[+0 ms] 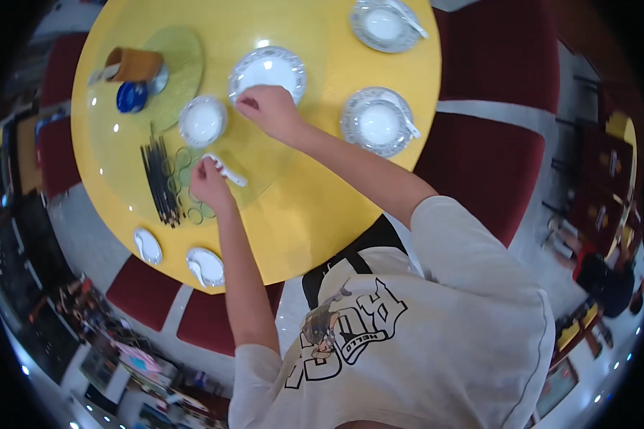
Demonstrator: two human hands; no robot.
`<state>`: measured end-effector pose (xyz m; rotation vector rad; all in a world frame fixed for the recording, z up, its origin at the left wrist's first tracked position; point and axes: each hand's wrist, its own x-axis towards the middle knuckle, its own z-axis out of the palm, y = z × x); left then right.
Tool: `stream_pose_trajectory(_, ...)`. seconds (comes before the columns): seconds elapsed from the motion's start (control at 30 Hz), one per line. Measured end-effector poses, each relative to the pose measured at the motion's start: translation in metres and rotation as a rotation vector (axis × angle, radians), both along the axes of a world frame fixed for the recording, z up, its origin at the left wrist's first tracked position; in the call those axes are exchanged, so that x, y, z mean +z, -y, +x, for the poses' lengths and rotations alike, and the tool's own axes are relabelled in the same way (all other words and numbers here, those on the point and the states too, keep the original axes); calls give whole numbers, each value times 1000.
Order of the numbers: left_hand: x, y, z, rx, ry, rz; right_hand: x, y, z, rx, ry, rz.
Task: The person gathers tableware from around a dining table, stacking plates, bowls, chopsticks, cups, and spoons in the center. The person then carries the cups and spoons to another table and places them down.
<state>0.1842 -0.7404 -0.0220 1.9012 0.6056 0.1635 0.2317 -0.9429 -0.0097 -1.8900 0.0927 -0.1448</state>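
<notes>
My left hand is over the table with its fingers pinched at the handle end of the white spoons, which lie close together. My right hand hovers at the near side of a patterned white plate and covers part of its rim. Its fingertips are pressed together, and anything between them is too small to make out. A white bowl stands between the plate and the spoons. Left of my left hand lies a bundle of dark chopsticks, beside several greenish rings.
Place settings with plate, bowl and spoon stand along the right edge of the yellow table. Small plates with spoons sit near the left edge. A brown container and a blue jar are farther back. Dark red chairs surround the table.
</notes>
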Motion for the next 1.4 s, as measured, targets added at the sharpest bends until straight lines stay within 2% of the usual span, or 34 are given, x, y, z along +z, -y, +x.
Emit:
stream_pose_trajectory(0.07,-5,31,-27,-117,-22,9,7,35,-38,4,37,2)
stream_pose_trajectory(0.13,-15,71,-53,-207,-13,-34,10,76,-82,-75,-50,-1)
stream_pose_trajectory(0.2,-12,117,-69,-346,25,-103,-3,114,-122,-207,-87,-121)
stream_pose_trajectory(0.27,-22,150,-78,-414,-1,-78,-21,146,-158,-390,-92,-109)
stream_pose_trajectory(0.3,-27,163,-82,-483,-31,-48,-24,159,-172,-391,-96,-114)
stream_pose_trajectory(0.37,-23,187,-79,-535,-80,-24,-27,182,-187,-453,-272,-217)
stream_pose_trajectory(0.47,-35,206,-75,-652,-132,50,-35,192,-196,-459,-414,-166)
stream_pose_trajectory(0.6,-45,217,-67,-780,-176,138,-49,188,-194,-474,-426,-153)
stream_pose_trajectory(0.73,-51,223,-64,-767,-156,200,-62,182,-192,-566,-465,-68)
stream_pose_trajectory(0.8,-52,224,-66,-729,-155,184,-76,183,-192,-587,-504,81)
stream_pose_trajectory(0.87,-47,220,-70,-704,-149,180,-78,185,-194,-559,-467,71)
stream_pose_trajectory(0.93,-39,213,-72,-688,-106,129,-62,180,-189,-534,-426,57)
stream_pose_trajectory(1.0,-25,199,-75,-629,-129,33,-33,170,-182,-507,-432,218)
stream_pose_trajectory(1.13,8,146,-62,-424,-80,-171,1,125,-140,-342,-319,292)
stream_pose_trajectory(1.2,13,104,-46,-315,-52,-240,13,92,-107,-234,-292,220)
stream_pose_trajectory(1.27,31,62,-24,-223,-63,-219,17,56,-72,-145,-269,196)
stream_pose_trajectory(1.4,31,-12,20,-149,-3,-139,8,-12,-10,-44,-203,226)
